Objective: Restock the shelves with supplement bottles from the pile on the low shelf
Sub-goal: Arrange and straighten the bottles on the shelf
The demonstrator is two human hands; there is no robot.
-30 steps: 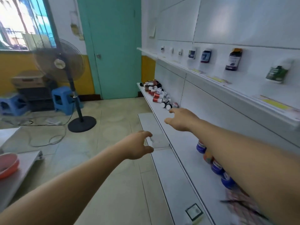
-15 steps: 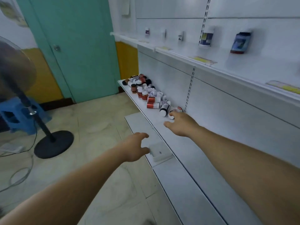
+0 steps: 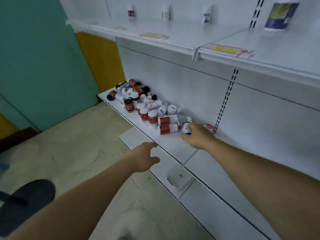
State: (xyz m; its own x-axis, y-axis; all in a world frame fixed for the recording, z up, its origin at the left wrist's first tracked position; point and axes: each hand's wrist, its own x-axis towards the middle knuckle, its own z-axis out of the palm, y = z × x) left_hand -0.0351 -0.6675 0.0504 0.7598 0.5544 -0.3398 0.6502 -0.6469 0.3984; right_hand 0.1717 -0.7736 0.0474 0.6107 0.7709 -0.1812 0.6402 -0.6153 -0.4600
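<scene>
Two bare hands extended over white retail shelving. Right hand [image 3: 199, 136] at near end of bottle pile [image 3: 147, 108] on low shelf [image 3: 173, 146]; fingers curled around one small white bottle [image 3: 186, 128] lying on its side, grip apparently closed on it, though motion blur limits certainty. Left hand [image 3: 144, 157] above front edge of same shelf, fingers loosely curled, holding nothing.

Pile: many small bottles, mostly white caps with red-orange labels, some dark brown, partly upright, partly toppled, spread along the shelf against the white back panel [image 3: 190, 94]. Two red-labelled bottles [image 3: 168, 124] lying side by side just left of the right hand.

Upper shelf [image 3: 216, 38]: several single bottles standing well apart, one larger blue-labelled container [image 3: 278, 14] at right, yellow price strips [image 3: 153, 35] along front edge. Slotted upright [image 3: 225, 101] in back panel.

Room: beige tiled floor [image 3: 78, 153], teal door [image 3: 34, 58], yellow wall section [image 3: 100, 59], black round base [image 3: 26, 201] at lower left.
</scene>
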